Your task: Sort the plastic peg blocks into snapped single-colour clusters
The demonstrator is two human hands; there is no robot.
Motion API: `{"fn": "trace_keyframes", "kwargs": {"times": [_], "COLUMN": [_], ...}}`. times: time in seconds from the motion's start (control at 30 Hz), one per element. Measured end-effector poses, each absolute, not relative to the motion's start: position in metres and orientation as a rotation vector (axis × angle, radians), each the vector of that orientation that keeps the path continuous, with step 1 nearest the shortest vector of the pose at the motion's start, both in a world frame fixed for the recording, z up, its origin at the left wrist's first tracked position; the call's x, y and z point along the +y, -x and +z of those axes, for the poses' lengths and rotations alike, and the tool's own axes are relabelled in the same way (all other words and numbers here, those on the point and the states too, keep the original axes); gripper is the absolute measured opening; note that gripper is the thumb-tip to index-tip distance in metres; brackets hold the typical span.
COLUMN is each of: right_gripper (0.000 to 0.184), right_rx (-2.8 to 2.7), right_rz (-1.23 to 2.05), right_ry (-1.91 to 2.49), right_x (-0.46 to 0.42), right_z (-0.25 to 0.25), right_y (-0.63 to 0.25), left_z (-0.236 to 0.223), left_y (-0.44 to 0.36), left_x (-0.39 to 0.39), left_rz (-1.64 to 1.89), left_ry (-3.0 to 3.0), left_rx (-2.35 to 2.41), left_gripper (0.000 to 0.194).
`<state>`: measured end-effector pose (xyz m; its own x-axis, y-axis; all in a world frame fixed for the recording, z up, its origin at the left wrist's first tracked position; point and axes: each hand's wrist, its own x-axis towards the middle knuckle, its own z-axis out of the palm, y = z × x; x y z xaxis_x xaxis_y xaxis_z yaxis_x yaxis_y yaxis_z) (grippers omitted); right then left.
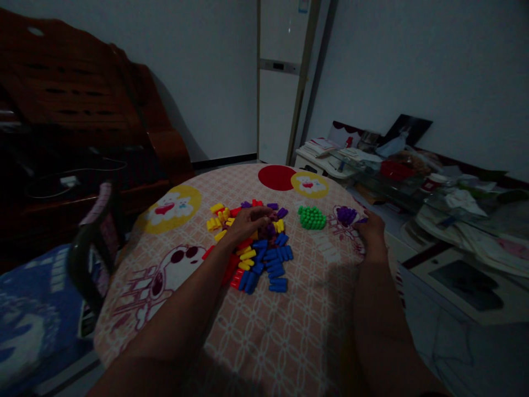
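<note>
My left hand [247,221] reaches over a heap of plastic toy blocks, fingers slightly bent and thumb apart, with nothing visible in its grasp. Purple blocks [269,230] lie just beneath its fingertips. Around it are yellow blocks [214,224], red blocks [237,279] and blue blocks [278,255]. To the right sits a cluster of joined green blocks [312,218]. My right hand [372,227], at the table's right side, pinches a purple block [362,220] beside a small purple cluster [346,214]. Its fingertips are partly hidden in the dim light.
A patterned cloth covers the round table [289,342]. A chair [93,237] stands at the left, with a wooden sofa [82,99] behind it. On the right, a low cabinet [438,270] carries papers, bags and a cup [433,182]. A tall white appliance [278,105] stands in the corner.
</note>
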<state>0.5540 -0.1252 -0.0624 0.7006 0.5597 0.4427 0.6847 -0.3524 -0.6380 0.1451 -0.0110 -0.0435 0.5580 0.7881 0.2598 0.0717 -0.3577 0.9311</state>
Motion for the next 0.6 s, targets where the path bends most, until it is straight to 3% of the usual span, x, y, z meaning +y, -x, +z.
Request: {"fn": "trace_keyframes", "kwargs": {"times": [0.1,0.3,0.6], "right_gripper": [0.048,0.029,0.034], "right_rx": [-0.945,-1.004,-0.997], "right_rz": [-0.203,-0.220,-0.222], "right_ry": [2.271,2.265,2.196], "right_x": [-0.1266,-0.1269,-0.1227], "right_z": [-0.0599,-0.0607,-0.0578], "right_y": [-0.5570,-0.5550,-0.5510], "left_z": [-0.0442,-0.0449,-0.0422], "left_y": [-0.1443,-0.1425,-0.1383], "left_x": [-0.0094,-0.0077,-0.0067], "left_rz": [0.906,0.924,0.943], "left_ry": [-1.797,-1.812,-1.773], "left_rx": [0.717,0.750,0.798], "left_gripper": [0.046,0.046,0.047]}}
